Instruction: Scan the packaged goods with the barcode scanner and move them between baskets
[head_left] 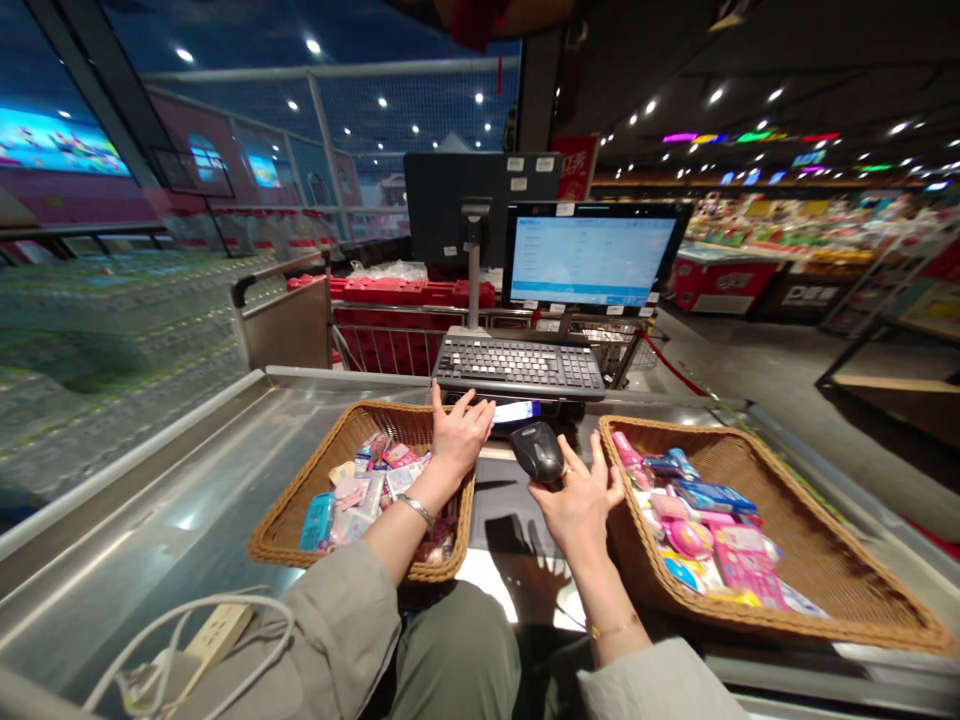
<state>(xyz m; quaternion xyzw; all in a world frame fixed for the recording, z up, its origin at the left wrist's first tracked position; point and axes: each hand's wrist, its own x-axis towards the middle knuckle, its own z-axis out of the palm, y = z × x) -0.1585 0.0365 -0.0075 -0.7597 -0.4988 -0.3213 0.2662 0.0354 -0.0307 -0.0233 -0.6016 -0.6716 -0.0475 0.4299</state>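
Pinched at the fingertips of my left hand point(459, 432) is a narrow white-and-blue packet point(517, 411), just in front of the keyboard. Its exact kind is unclear. My right hand point(583, 500) grips a black handheld barcode scanner point(538, 452) between thumb and index finger, the other fingers spread. The scanner's head points up and left, close below the packet. My left forearm crosses a wicker basket point(279, 510) of small packaged goods. Right of my right hand stands a second wicker basket point(862, 570) with pink, blue and yellow packaged items.
A keyboard point(521, 365) and lit monitor point(592, 255) stand ahead, with another screen's dark back point(442, 205) beside them. A power strip point(217, 632) with a looped white cable lies at lower left on the metal counter point(187, 470). Shopping carts point(382, 345) stand behind the counter.
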